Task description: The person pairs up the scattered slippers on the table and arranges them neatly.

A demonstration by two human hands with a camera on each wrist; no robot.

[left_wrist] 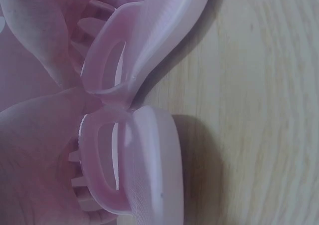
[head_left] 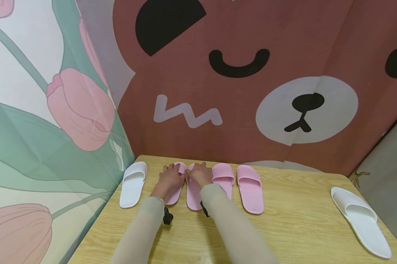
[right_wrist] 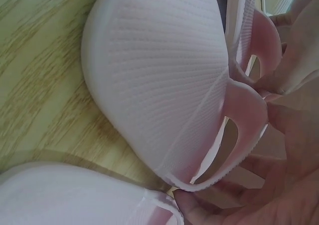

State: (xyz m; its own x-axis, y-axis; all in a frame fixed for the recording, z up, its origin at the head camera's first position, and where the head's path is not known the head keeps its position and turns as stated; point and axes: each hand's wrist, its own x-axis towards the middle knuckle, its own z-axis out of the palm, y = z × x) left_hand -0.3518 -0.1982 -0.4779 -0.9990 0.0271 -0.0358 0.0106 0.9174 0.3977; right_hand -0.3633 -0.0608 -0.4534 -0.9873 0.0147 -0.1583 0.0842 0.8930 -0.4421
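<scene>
Pink slipper 1 (head_left: pixel 174 199) and pink slipper 2 (head_left: pixel 194 198) lay side by side at lower centre of the frame, toes toward the far edge of the wooden table (head_left: pixel 294 227). The left hand (head_left: pixel 170 177) gripped the strap of slipper 1, fingers curled over the band. The right hand (head_left: pixel 200 173) pinched the strap of slipper 2 between thumb and fingers. Pink slipper 3 (head_left: pixel 223 174) and pink slipper 4 (head_left: pixel 251 194) lay to the right, completing a row of 4. 1 left white slipper (head_left: pixel 132 187) flanked the row at lower left; 1 right white slipper (head_left: pixel 361 220) lay angled, well apart, at lower right. A bear-print backdrop (head_left: pixel 178 146) stood behind.
</scene>
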